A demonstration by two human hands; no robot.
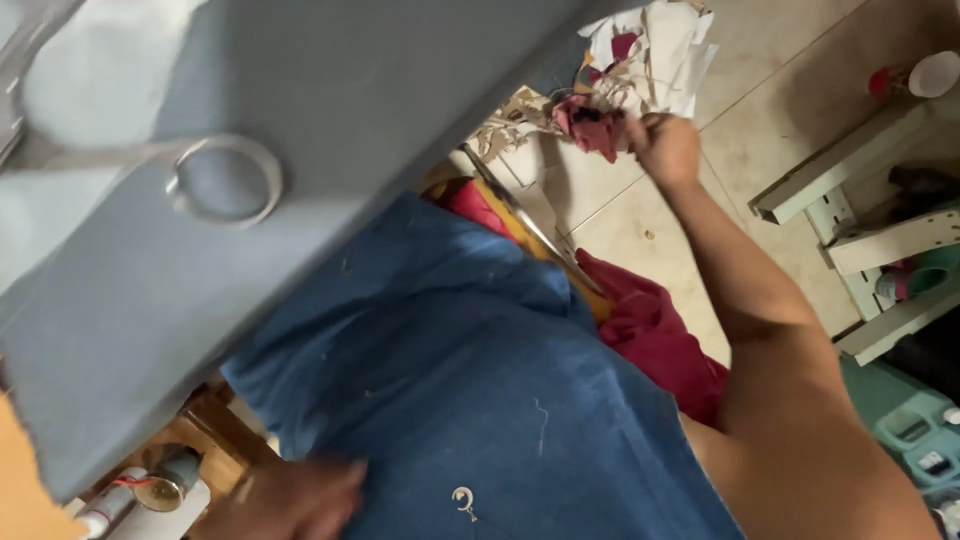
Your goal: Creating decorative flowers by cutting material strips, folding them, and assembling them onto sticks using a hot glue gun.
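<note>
A maroon fabric scrap (pixel 590 125) is pinched in the closed right hand (pixel 665 148), beside a scrap pile (pixel 655 45). The left hand (pixel 295 500) is pressed flat, open, on blue cloth (pixel 470 390). The scrap is judged light and limp, best gripped at an edge.

A pale tiled floor (pixel 780 110) carries a heap of white and maroon cloth scraps (pixel 640 60). A dark red cloth (pixel 655 335) lies on it nearer, beside a green box (pixel 905 420).

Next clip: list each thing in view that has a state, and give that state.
right hand: reaching out, gripping a dark red scrap
left hand: resting on the blue cloth, blurred
blue cloth: spread out flat
scissors: lying down; blades hard to tell
scrap pile: heaped loosely on the floor
</note>
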